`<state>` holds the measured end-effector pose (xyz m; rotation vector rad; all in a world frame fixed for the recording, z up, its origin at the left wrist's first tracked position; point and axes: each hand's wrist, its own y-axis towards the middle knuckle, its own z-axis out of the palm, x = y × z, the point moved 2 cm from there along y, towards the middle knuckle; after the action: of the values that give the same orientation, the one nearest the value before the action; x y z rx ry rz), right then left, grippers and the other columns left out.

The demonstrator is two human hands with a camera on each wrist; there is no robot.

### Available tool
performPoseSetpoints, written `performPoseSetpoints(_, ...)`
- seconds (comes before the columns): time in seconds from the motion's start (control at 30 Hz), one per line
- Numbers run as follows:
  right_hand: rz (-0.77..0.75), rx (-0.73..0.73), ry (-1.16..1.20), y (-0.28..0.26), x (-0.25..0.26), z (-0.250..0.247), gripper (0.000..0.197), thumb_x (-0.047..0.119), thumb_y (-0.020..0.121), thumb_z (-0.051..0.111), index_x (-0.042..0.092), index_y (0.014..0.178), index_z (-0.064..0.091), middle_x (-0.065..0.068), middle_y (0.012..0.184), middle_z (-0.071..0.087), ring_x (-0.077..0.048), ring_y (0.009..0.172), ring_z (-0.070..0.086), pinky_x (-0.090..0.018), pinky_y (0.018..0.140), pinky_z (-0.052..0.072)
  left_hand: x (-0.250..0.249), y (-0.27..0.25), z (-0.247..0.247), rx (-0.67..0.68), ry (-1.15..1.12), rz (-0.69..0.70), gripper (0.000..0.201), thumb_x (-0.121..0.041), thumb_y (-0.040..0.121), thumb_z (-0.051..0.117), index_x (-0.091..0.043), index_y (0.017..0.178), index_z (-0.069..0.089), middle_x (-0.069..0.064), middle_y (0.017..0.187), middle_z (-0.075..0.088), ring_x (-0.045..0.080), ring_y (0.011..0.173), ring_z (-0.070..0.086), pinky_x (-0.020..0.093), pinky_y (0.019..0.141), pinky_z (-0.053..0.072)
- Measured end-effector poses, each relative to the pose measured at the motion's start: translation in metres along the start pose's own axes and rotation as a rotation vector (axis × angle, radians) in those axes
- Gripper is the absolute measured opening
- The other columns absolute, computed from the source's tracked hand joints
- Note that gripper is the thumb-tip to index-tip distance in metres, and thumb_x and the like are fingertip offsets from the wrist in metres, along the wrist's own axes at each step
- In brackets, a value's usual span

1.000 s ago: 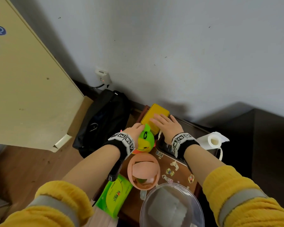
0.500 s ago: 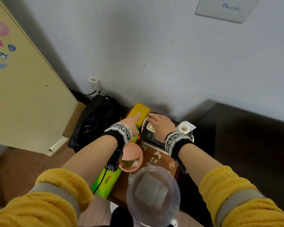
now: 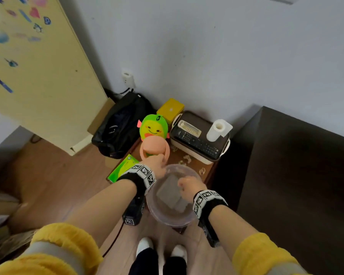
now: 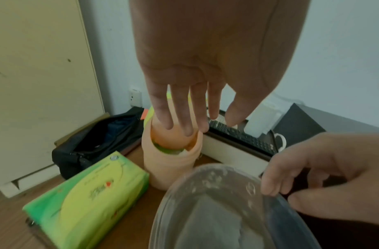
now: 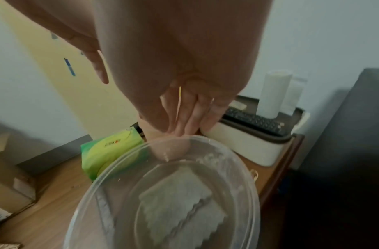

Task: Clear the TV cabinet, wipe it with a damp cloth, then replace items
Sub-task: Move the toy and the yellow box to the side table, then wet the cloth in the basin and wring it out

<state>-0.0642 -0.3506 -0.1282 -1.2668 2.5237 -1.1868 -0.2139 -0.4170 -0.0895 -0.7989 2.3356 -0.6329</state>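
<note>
I'd say I'm between clearing and wiping. The things look already parked on the small bench (image 3: 207, 165) in front of my grips, and the dark TV cabinet (image 3: 296, 175), well off to the right of my right grip (image 3: 190, 185), shows a bare top as far as I can see it. My right grip is narrow: its fingers curl onto the right side of the rim of the clear bowl (image 3: 167, 217), with the thumb close under them, so I take it to be holding the bowl. The folded cloth (image 3: 171, 193) lies in the bottom of that bowl, directly below and just left of this grip. I can't tell how wet it is. My left grip (image 3: 156, 165) is wide, its fingers straight and loose. It holds nothing and sits at the bowl's far-left rim, and just beyond it is the orange bin (image 3: 154, 148). The next move, as I judge it, is to steady the bowl with the right grip. Then I dip the left one in, pinch the cloth, lift it and squeeze it out over the bowl so it is damp rather than dripping. After that I carry it right to the cabinet. The bowl sits at the bench's near edge, so I should not drag it.
</note>
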Motion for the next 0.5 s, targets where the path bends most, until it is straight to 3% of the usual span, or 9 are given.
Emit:
performPoseSetpoints(0.07,0.045,0.114,0.009,0.002,0.002,0.024,0.035,0.014,0.095,0.041,0.012,0.127,0.055,-0.012,0.13,0.057,-0.031,0.117,0.055,-0.039,0.098,0.046,0.007,-0.004,0.02,0.036,0.0,0.012,0.053,-0.024,0.088,0.051,-0.012,0.138,0.039,0.013,0.126,0.058,0.035,0.113,0.057,0.034,0.092,0.047)
performPoseSetpoints(0.2,0.089,0.22,-0.002,0.021,0.001,0.075,0.04,0.019,0.097,0.04,0.012,0.135,0.049,-0.015,0.136,0.052,-0.034,0.12,0.054,-0.039,0.099,0.046,0.024,0.0,0.059,0.043,0.036,0.017,0.036,-0.023,0.089,0.05,-0.013,0.123,0.053,0.011,0.125,0.06,0.029,0.115,0.057,0.032,0.091,0.045)
performPoseSetpoints(0.3,0.108,0.265,0.044,0.043,-0.002,0.109,0.056,0.028,0.096,0.045,0.03,0.149,0.025,-0.009,0.157,0.02,-0.032,0.134,0.039,-0.041,0.106,0.04,0.045,0.01,0.091,0.061,0.025,0.018,0.035,-0.027,0.09,0.05,-0.017,0.123,0.052,0.009,0.125,0.059,0.028,0.113,0.058,0.033,0.093,0.047)
performPoseSetpoints(0.37,0.119,0.334,-0.011,0.053,-0.004,0.124,0.061,0.03,0.097,0.046,0.035,0.15,0.017,-0.008,0.16,-0.002,-0.036,0.137,0.032,-0.042,0.107,0.039,0.055,0.012,0.108,0.067,0.012,0.036,0.033,-0.028,0.09,0.051,-0.019,0.122,0.052,0.006,0.122,0.061,0.027,0.112,0.058,0.032,0.092,0.046)
performPoseSetpoints(0.43,0.122,0.324,-0.071,0.059,-0.003,0.133,0.054,0.026,0.098,0.043,0.029,0.149,0.026,-0.009,0.159,0.008,-0.037,0.136,0.035,-0.044,0.106,0.04,0.062,0.016,0.121,0.058,0.007,0.041,0.032,-0.026,0.09,0.05,-0.019,0.121,0.053,0.004,0.121,0.062,0.026,0.113,0.057,0.031,0.093,0.045)
performPoseSetpoints(0.5,0.122,0.177,-0.103,0.06,0.0,0.133,0.04,0.019,0.098,0.041,0.02,0.137,0.047,-0.01,0.145,0.04,-0.033,0.125,0.049,-0.043,0.099,0.046,0.065,0.017,0.129,0.062,0.001,0.027,0.032,-0.025,0.09,0.05,-0.018,0.121,0.054,0.005,0.121,0.062,0.026,0.114,0.057,0.031,0.095,0.044)
